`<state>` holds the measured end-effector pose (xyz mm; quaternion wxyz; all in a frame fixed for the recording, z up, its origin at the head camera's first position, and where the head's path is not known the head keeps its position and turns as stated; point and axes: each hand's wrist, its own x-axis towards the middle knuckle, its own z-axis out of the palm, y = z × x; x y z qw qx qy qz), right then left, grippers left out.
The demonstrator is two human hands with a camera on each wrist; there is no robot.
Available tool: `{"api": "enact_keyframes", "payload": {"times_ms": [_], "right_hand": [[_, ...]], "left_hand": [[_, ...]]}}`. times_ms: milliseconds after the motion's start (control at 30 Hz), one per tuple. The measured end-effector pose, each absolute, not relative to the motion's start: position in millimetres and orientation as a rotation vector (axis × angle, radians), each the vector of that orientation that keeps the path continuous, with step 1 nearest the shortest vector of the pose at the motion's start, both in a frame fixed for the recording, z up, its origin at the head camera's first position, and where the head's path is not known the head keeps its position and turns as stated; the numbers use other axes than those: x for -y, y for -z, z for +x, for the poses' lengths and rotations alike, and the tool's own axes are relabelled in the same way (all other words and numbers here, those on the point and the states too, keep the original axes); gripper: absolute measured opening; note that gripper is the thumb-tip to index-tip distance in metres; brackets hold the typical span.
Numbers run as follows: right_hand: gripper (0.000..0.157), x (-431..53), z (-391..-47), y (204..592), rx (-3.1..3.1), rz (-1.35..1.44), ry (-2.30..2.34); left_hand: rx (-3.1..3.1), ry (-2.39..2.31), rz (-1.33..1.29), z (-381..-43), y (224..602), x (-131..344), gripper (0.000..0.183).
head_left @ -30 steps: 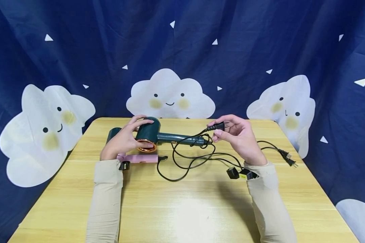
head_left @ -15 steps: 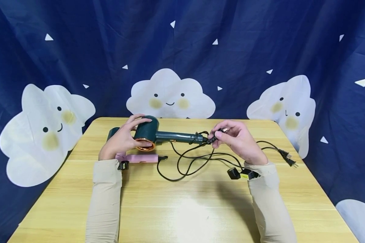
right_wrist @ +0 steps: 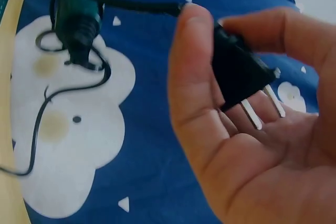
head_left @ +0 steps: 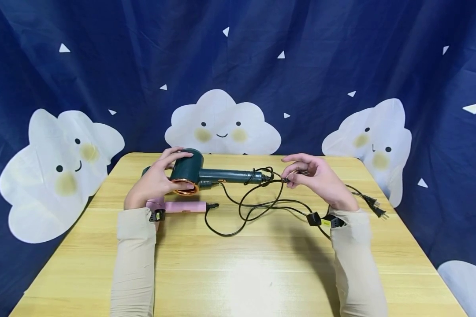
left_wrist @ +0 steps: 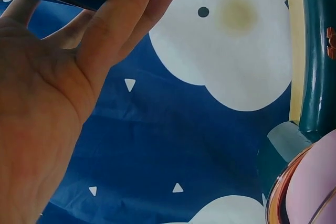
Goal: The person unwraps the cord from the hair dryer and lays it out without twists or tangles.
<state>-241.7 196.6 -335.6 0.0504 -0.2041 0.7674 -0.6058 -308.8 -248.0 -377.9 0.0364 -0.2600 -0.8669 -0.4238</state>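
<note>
My left hand [head_left: 152,180] grips the barrel of a dark green hair dryer [head_left: 189,166] with a copper-coloured rim, thumb in front and fingers over the top. The dryer is held above the table, its handle pointing right. Thin black cord [head_left: 269,169] loops loosely round the handle's end. To the right, my right hand [head_left: 319,182] pinches that cord's plug [right_wrist: 239,72] between thumb and fingers; both metal prongs show in the right wrist view. Below my left hand lies a pink hair dryer [head_left: 184,207], its head mostly hidden. A second green hair dryer [head_left: 209,185] is partly covered behind the held one.
Cords [head_left: 226,235] curve across the middle of the wooden table [head_left: 238,273]. Two plugs [head_left: 374,207] lie near its right edge. A blue curtain [head_left: 238,57] with white clouds hangs behind the table.
My right hand has lowered the plug towards the handle's end, then drawn it back right, pulling the cord along. My left hand and the held dryer have shifted slightly left.
</note>
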Motion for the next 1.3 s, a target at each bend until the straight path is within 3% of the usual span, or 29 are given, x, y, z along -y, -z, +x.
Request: {"api": "enact_keyframes", "payload": {"times_ms": [233,833,1167,1300], "right_hand": [[0.048,-207.8,-250.5,343.6,-2.323,-0.587,1.710],[0.035,-202.4,-276.7,374.2,-2.546,-0.213,1.703],[0.033,-197.3,-279.4,377.0,-2.416,-0.255,2.149],[0.024,-193.5,-280.0,376.2,-2.316,-0.292,2.316]], "left_hand": [[2.649,1.307,-0.797,-307.6,377.2,252.4,0.082],[2.634,1.373,-0.818,-306.4,374.7,250.7,0.081],[2.651,1.325,-0.875,-306.3,374.3,247.6,0.082],[2.659,1.336,-0.886,-306.9,375.6,247.3,0.082]]}}
